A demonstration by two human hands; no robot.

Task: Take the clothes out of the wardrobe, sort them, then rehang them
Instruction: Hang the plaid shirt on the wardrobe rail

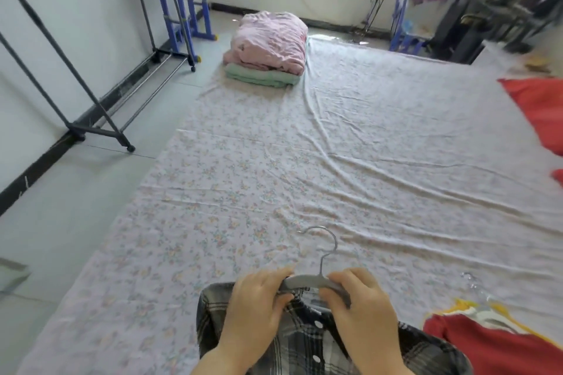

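A grey hanger (pixel 307 279) with a metal hook lies at the collar of a black-and-white plaid shirt (pixel 301 347) at the near edge of the floral sheet (pixel 304 161). My left hand (pixel 259 307) grips the hanger's left shoulder together with the collar fabric. My right hand (pixel 362 307) grips the right shoulder. A red garment with yellow and white trim (pixel 493 344) lies at the lower right, a clear hanger hook above it. More red cloth (pixel 539 113) lies at the right edge. The dark garment rack (pixel 100 119) stands bare on the left.
A folded pink quilt (pixel 271 39) on a green blanket (pixel 262 77) sits at the sheet's far left corner. Blue stools (pixel 185 18) and a second rack stand by the far wall. A dark chair and sewing table (pixel 487 18) are at the far right.
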